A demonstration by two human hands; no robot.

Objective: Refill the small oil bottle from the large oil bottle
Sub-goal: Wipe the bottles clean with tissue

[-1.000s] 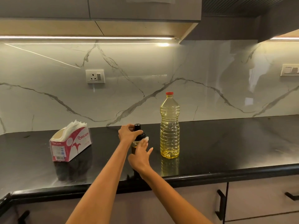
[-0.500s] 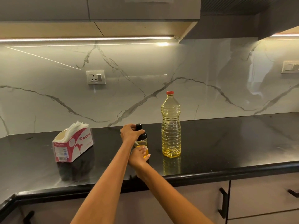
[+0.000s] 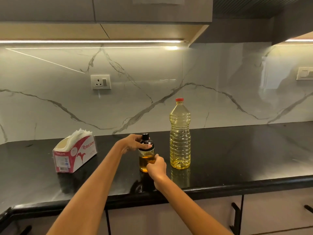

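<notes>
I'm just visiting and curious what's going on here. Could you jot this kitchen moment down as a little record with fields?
place: black kitchen counter below a marble wall
left hand: grips the black cap of the small oil bottle
right hand: holds the small bottle's lower body
small bottle: upright, part full of amber oil, cap on
large oil bottle: upright to its right, red cap on, untouched
also there: tissue box at left

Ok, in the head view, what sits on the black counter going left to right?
Tissue box → small oil bottle, gripped by both hands → large oil bottle with its red cap on.
</notes>
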